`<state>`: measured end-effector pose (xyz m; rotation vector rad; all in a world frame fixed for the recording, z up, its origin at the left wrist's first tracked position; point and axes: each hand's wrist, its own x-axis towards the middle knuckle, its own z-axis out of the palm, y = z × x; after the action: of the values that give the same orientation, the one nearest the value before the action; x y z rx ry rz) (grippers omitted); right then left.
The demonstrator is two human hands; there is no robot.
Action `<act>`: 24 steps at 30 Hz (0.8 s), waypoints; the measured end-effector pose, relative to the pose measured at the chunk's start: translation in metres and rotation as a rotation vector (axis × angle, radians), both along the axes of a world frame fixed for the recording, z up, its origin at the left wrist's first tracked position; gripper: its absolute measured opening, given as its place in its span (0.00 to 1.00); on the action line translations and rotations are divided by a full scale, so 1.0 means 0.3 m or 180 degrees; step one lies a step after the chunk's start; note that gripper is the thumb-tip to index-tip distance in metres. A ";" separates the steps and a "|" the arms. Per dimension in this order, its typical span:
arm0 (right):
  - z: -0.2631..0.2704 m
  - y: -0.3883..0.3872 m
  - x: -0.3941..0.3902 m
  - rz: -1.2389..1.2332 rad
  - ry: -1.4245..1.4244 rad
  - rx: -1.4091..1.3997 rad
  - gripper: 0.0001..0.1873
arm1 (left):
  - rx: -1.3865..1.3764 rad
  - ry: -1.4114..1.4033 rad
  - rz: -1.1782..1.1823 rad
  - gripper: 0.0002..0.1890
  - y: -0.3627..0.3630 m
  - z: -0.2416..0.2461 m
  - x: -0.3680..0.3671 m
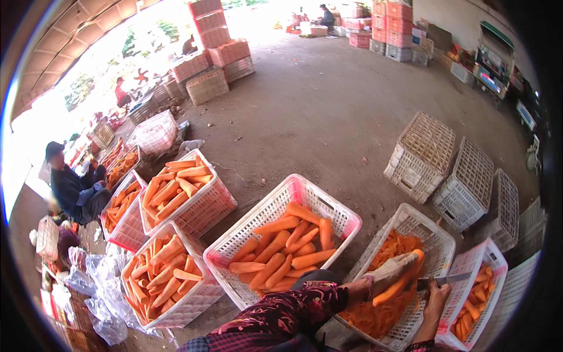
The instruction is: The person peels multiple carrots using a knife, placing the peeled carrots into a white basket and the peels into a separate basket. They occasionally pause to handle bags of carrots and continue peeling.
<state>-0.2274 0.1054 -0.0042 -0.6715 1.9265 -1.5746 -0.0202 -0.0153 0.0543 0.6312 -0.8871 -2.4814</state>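
My left hand (391,275), in a pale work glove, grips a long orange carrot (393,291) that slants over a white plastic crate (440,237) of carrot peelings (378,308). Just right of it, my bare right hand (435,297) is closed around the handle of a knife (455,278), whose blade points right, over the edge of a smaller crate. Carrot pieces (475,303) lie in that pink and white crate (497,264). Left of my forearm stands a large pink and white crate (220,246) partly filled with whole carrots (272,268).
Crates heaped with carrots (171,189) stand at the left, beside clear plastic bags (105,281). A seated person (72,185) in dark clothes is at far left. Upturned plastic crates (422,149) stand at the right. Stacked crates (215,39) and a small vehicle (495,61) are farther back.
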 end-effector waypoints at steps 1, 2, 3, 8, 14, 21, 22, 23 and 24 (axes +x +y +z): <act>0.002 -0.004 0.001 0.0000 -0.0078 -0.0016 0.11 | -0.0235 -0.0106 0.0049 0.21 -0.001 -0.001 -0.003; 0.017 -0.001 0.017 0.0001 -0.0160 -0.0015 0.11 | -0.0316 -0.0133 0.0051 0.21 -0.001 -0.022 -0.006; 0.027 -0.006 0.037 0.0000 -0.0241 -0.0014 0.11 | -0.0396 -0.0160 0.0052 0.21 -0.007 -0.042 -0.005; 0.110 -0.015 0.098 0.0072 -0.0453 -0.0138 0.15 | -0.0542 -0.0363 -0.0009 0.23 -0.016 0.036 0.038; 0.098 -0.007 0.089 -0.0052 -0.0483 -0.0149 0.16 | -0.0473 -0.0351 0.0171 0.27 -0.015 0.034 0.019; 0.076 0.004 0.101 -0.0073 -0.0624 -0.0297 0.13 | -0.0662 -0.0517 0.0034 0.29 -0.020 0.026 0.051; 0.093 0.008 0.115 -0.0085 -0.0679 -0.0312 0.12 | -0.0794 -0.0525 0.0118 0.28 -0.020 0.017 0.048; 0.113 0.012 0.134 -0.0126 -0.0731 -0.0223 0.12 | -0.0926 -0.0538 0.0190 0.28 -0.020 -0.001 0.041; 0.160 0.009 0.161 -0.0185 -0.0788 -0.0146 0.11 | -0.1070 -0.0550 0.0241 0.28 -0.021 -0.024 0.021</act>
<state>-0.1790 0.1081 0.0437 -0.4194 1.7459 -1.6574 -0.0139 -0.0216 0.0470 0.7507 -1.2850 -2.1647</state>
